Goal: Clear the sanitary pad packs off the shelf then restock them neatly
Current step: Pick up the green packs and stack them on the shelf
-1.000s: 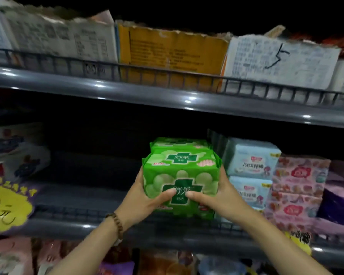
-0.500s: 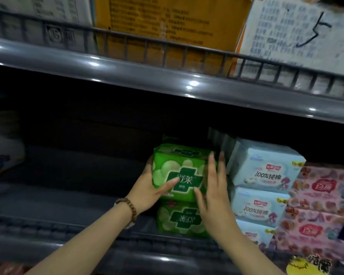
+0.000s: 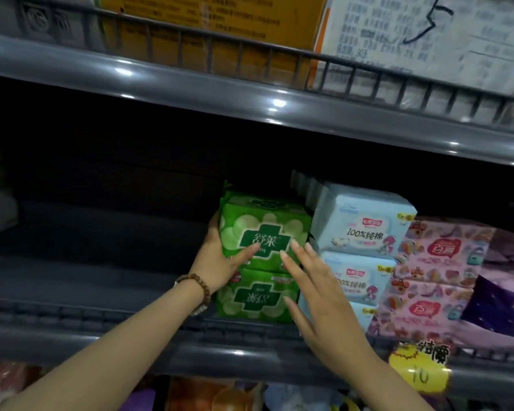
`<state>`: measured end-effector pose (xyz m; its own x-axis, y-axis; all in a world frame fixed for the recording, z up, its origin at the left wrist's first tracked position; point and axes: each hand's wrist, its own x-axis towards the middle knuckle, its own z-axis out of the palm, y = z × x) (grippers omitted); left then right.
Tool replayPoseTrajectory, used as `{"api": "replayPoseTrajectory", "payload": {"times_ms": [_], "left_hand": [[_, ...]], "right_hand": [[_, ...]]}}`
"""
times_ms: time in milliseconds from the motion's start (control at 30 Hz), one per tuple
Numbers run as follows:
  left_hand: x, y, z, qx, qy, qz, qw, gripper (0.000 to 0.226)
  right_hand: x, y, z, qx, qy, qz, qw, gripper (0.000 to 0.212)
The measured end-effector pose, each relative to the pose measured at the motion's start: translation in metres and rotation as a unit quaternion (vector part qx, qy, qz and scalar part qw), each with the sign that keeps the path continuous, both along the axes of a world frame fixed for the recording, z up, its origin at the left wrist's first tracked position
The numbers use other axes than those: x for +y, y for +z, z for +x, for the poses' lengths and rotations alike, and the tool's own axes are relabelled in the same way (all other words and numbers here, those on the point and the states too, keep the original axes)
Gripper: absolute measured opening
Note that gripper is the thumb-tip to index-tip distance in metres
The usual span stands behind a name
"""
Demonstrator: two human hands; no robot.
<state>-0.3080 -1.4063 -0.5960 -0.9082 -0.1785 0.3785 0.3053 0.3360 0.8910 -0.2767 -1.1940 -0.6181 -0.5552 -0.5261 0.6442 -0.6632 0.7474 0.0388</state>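
Fingers of the left hand clasp the upper glossy green plastic pad pack atop its twin, the right hand's held straight just rightward; likely restocking, next squaring both against pale-blue packs.

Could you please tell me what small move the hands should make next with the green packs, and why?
Probably let the open right hand press the stack's front to square it. The upper green pack already sits on the lower green pack beside the light blue packs, and the left hand grips its left side, steadying it.
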Motion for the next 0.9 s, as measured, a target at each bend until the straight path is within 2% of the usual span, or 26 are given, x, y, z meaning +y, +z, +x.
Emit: {"api": "replayPoseTrajectory", "payload": {"times_ms": [67, 133, 267, 400, 533, 633, 700, 767, 833, 900], "left_hand": [[-0.003, -0.001, 0.012, -0.004, 0.015, 0.001, 1.0, 0.112], [-0.005, -0.005, 0.03, -0.007, 0.038, -0.014, 0.999, 0.112], [-0.015, -0.021, 0.08, -0.023, 0.059, -0.082, 0.995, 0.097], [-0.032, -0.057, 0.14, -0.038, 0.065, -0.153, 0.985, 0.076], [-0.045, -0.117, 0.201, -0.069, 0.072, -0.209, 0.973, 0.063], [-0.057, -0.176, 0.234, -0.155, 0.06, -0.174, 0.971, 0.053], [-0.063, -0.217, 0.251, -0.245, 0.052, -0.186, 0.95, 0.051], [-0.071, -0.259, 0.262, -0.361, 0.028, -0.191, 0.912, 0.054], [-0.079, -0.299, 0.27, -0.47, 0.014, -0.149, 0.87, 0.058], [-0.085, -0.335, 0.278, -0.563, 0.014, -0.124, 0.817, 0.066]], "right_hand": [[-0.002, -0.006, -0.001, -0.049, -0.008, 0.017, 0.999, 0.063], [-0.006, -0.01, 0.0, -0.074, -0.026, 0.036, 0.996, 0.066], [-0.018, -0.012, 0.007, -0.08, -0.038, 0.052, 0.995, 0.073], [-0.031, -0.029, 0.038, -0.103, -0.022, 0.05, 0.993, 0.07], [-0.052, -0.084, 0.091, -0.103, -0.032, 0.064, 0.992, 0.058], [-0.067, -0.148, 0.128, -0.189, 0.006, 0.031, 0.982, 0.054], [-0.075, -0.186, 0.151, -0.299, 0.009, 0.031, 0.954, 0.055], [-0.081, -0.226, 0.167, -0.429, -0.004, 0.052, 0.902, 0.061], [-0.09, -0.259, 0.18, -0.541, -0.038, 0.046, 0.839, 0.069], [-0.097, -0.279, 0.193, -0.654, -0.07, -0.007, 0.753, 0.071]]}}
